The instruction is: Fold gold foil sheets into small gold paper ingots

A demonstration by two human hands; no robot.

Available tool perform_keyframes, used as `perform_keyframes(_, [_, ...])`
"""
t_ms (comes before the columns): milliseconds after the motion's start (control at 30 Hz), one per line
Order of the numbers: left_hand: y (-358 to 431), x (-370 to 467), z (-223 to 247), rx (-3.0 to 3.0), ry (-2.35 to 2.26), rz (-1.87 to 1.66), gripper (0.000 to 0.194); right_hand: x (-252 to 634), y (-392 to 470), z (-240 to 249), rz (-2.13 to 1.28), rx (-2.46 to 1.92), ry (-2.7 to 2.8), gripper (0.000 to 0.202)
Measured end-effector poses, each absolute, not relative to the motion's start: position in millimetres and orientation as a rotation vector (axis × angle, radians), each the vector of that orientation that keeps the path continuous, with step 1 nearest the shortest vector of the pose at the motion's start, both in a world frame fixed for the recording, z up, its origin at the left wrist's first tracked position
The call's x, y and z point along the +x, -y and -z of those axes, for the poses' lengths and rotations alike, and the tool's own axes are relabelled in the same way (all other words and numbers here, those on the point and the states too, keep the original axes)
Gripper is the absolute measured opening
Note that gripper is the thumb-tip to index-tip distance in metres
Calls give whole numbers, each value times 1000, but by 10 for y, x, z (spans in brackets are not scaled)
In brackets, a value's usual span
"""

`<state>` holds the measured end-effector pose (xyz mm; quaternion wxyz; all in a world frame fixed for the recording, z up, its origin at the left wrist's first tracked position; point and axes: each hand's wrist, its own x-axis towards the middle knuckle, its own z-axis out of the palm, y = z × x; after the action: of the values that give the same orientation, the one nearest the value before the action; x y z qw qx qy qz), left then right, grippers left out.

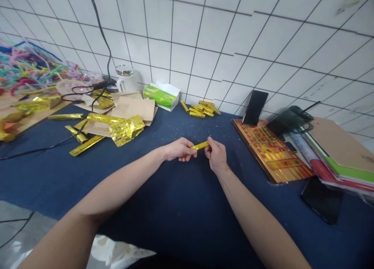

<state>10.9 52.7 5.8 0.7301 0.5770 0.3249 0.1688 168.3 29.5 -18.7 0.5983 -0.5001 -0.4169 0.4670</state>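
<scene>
Near the middle of the dark blue tabletop (175,191), a small gold foil roll (200,146) is held between both hands. My left hand (181,149) pinches its left end, fingers curled. Its right end is in the closed fingers of my right hand (216,153). Beyond the hands, several short gold rolls (204,109) lie in a small pile by the wall. Left of my hands, a crinkled gold foil sheet (127,130) lies beside longer gold foil rolls (87,145) and brown paper (131,106).
Along the wall are a white mug (127,83), a green tissue box (162,96) and a propped phone (255,107). At right lie a red-gold packet (274,154), folders (341,148) and a black item (321,200). Colourful pipe cleaners (32,70) and a black cable (43,148) are left.
</scene>
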Motion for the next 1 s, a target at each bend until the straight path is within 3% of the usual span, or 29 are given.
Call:
perform_keyframes(267, [-543,114,-42,1301,-749,-452,33,1692,-276,219,-1040,-1162,1116,40])
perform_keyframes(533, [-589,92,-28,1441,-764,-483,29,1700,-238,214,-1046,-1204,1375,38])
perform_keyframes(767, [-689,91,-2,1131,-926,-861,30,1707,-210,167,-1036,-1230,1630,32])
perform_keyframes(1000, [-680,136,28,1003,-879,-1005,36,1684,-169,135,-952,-1260,1841,31])
